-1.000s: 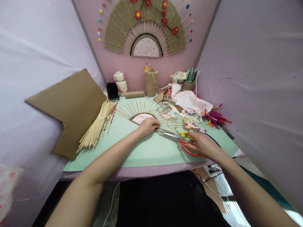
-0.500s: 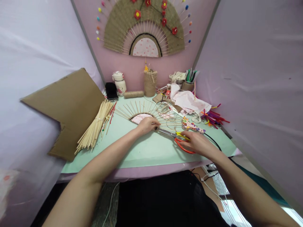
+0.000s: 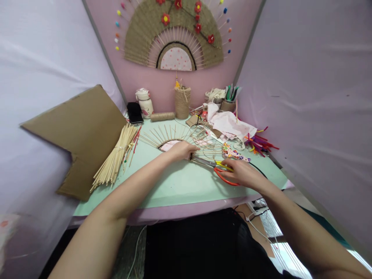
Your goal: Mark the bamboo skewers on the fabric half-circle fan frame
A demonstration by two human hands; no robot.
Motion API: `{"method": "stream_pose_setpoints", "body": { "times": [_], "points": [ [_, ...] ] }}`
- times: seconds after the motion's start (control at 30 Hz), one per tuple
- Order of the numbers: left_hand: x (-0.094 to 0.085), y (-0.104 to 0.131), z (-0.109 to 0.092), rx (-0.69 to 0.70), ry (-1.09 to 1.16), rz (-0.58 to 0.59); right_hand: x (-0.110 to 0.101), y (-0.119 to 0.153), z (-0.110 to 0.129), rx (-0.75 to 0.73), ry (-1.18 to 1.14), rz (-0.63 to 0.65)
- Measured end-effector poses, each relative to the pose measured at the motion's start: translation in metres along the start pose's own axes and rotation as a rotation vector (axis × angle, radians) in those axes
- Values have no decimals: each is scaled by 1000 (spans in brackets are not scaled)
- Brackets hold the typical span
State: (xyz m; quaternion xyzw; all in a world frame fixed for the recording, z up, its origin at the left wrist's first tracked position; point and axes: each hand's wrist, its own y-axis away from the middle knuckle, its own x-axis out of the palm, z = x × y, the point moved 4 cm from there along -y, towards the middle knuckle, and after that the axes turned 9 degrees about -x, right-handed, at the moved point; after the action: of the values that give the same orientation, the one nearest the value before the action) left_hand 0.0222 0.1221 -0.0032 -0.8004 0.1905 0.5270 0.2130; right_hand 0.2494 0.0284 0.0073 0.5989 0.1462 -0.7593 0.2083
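A half-round fan (image 3: 170, 145) of thin sticks with a pink cloth centre lies on the green tabletop. My left hand (image 3: 184, 150) rests on its right end, fingers bent around the edge near a dark corner; the hand covers part of the cloth. In my right hand (image 3: 238, 173) are scissors (image 3: 207, 162) with red and yellow handles. Their blades point left, the tips at the fan's corner beside my left fingers. A glue gun (image 3: 235, 153) with a flowered pattern lies just beyond the scissors.
Left are a bundle of sticks (image 3: 114, 157) and leaning cardboard (image 3: 84, 135). Behind stand a bottle (image 3: 144, 104) and a twine spool (image 3: 182, 102). Pink cloth (image 3: 232, 126), tangled twine and pipe cleaners (image 3: 261, 144) lie right. A large decorated fan (image 3: 174, 38) hangs on the wall.
My left fingers have straightened slightly and shifted on the fan's edge. The scissors stay at the same corner. The whole view has shifted a little.
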Motion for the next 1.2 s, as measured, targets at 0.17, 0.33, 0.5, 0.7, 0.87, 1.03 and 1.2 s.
{"method": "stream_pose_setpoints", "body": {
  "times": [0.17,0.33,0.5,0.7,0.87,1.03,1.2],
  "points": [
    [0,1,-1,16,-112,29,-1,-2,4,-2,9,14],
    [4,4,0,-32,-42,-13,-4,-4,9,13,6,34],
    [10,3,2,-51,7,-36,-6,-6,13,24,5,56],
    [12,2,3,-80,37,-59,-7,-5,15,10,-1,73],
    [13,2,4,-87,55,-64,-3,-1,14,34,-21,68],
    [16,2,5,-87,75,-69,3,-1,13,31,-22,57],
    [19,1,9,-82,102,-77,5,3,15,35,-1,50]
  ]
}}
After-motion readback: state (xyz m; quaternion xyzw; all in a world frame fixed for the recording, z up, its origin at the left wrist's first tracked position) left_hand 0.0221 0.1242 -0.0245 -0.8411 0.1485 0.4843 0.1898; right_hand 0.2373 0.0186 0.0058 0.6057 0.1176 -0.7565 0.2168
